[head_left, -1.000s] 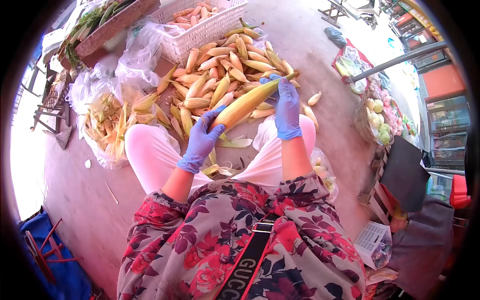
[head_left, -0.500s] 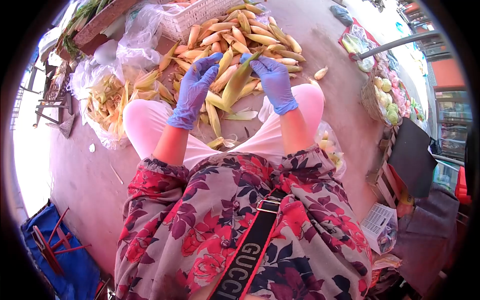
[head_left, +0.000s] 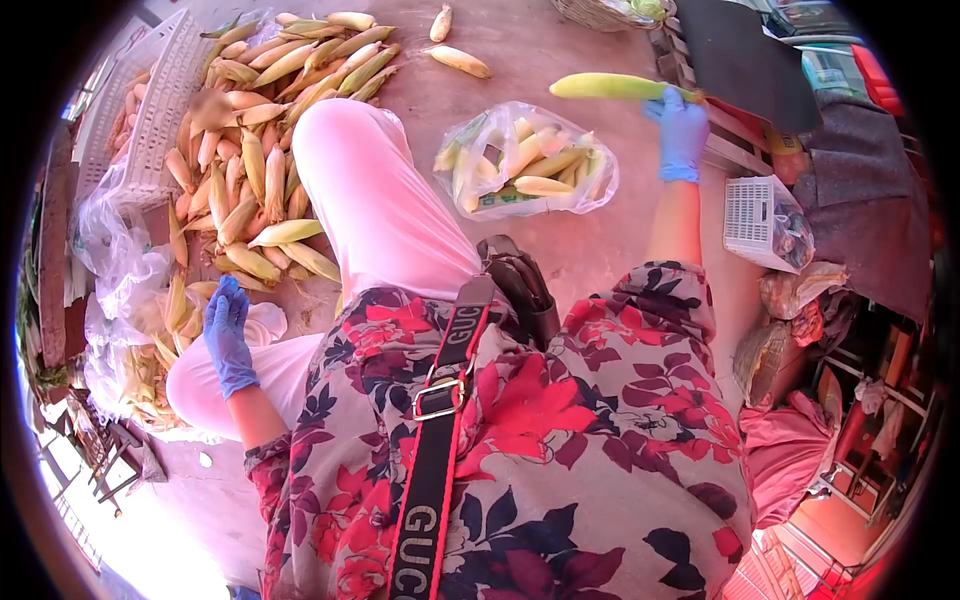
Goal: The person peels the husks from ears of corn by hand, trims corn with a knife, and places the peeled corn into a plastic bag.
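My right hand (head_left: 680, 135), in a blue glove, is out to the right and grips a green ear of corn (head_left: 612, 87) by its stem end; the ear points left. Below and left of that ear, a clear plastic bag (head_left: 602, 185) with several corn ears lies on the floor. My left hand (head_left: 228, 335), also gloved, is low at the left by my knee, its fingers close together; whether anything is between them is too small to tell. Beyond it spreads a large pile of corn ears (head_left: 270, 150).
A white crate (head_left: 160, 120) with corn stands at the upper left, beside a plastic bag of husks (head_left: 150, 370). Two loose ears (head_left: 460, 62) lie beyond my knee. At the right are a small white basket (head_left: 750, 222) and a dark board (head_left: 745, 65).
The view has swung to the right. My right hand has moved far right with an ear of corn, and my left hand has parted from it toward the husk bag.
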A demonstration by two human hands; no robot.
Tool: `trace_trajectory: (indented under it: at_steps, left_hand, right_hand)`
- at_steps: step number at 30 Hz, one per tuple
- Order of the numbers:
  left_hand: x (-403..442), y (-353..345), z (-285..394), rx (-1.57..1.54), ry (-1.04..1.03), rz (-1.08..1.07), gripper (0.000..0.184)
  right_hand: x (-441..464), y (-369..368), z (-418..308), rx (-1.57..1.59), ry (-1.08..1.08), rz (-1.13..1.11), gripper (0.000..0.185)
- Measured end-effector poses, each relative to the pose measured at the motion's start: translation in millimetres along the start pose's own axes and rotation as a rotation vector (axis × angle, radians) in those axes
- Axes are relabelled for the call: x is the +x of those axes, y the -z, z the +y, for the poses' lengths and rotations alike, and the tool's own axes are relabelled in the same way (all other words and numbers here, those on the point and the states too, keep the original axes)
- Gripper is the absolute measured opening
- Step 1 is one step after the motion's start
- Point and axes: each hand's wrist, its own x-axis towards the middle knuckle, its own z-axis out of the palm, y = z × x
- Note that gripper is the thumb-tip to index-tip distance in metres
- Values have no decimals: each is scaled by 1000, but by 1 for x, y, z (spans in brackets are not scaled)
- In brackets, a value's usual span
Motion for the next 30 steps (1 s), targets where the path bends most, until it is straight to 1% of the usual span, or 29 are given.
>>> trace_trajectory:
  at_steps: [2,4,5,6,9,12,15,16,18,19,20,21,22,24,26,28,30]
  left_hand:
    - [6,-6,-1,2,47,-18,31]
    - [8,-8,2,12,108,-53,33]
    - [8,-12,3,55,117,-52,32]
    - [9,-13,3,99,127,-51,32]
    - [5,-26,6,175,157,-25,31]
    - [4,-30,-1,205,210,-5,30]
    - [10,-28,-16,187,243,-8,29]
    - [10,-30,-19,176,256,-5,28]
    - [6,-31,-17,194,262,-22,27]
    - [5,-38,-15,210,276,-12,27]
    - [5,-45,-14,224,288,-3,28]
    - [6,-49,-12,235,299,6,28]
    - [8,-50,-11,271,306,-1,29]
    - [7,-51,-3,264,234,14,29]
    - [8,-66,9,245,136,11,29]
    - [9,-89,29,203,7,-21,29]
    - [2,-134,54,261,-191,-77,29]
  right_hand:
    - [-2,4,69,-190,-218,24,27]
    - [-9,-3,155,-346,-351,-1,26]
    - [-12,-12,213,-376,-377,3,26]
    - [-16,-18,251,-407,-405,7,25]
    - [-49,-44,214,-169,-760,-146,29]
    - [-48,-72,232,-157,-837,-342,28]
    - [-44,-113,280,-142,-948,-379,33]
    - [-48,-121,284,-93,-976,-375,35]
    - [-67,-136,267,14,-1022,-356,38]
    - [-79,-138,250,15,-982,-413,41]
    - [-91,-152,254,64,-966,-456,43]
    - [-103,-165,261,114,-951,-498,44]
    - [-118,-186,287,209,-962,-527,44]
    - [-142,-196,249,-14,-533,-588,42]
    - [-163,-228,254,-37,-331,-517,41]
    - [-167,-229,193,143,-185,-476,39]
    - [-156,-218,144,120,-164,-499,40]
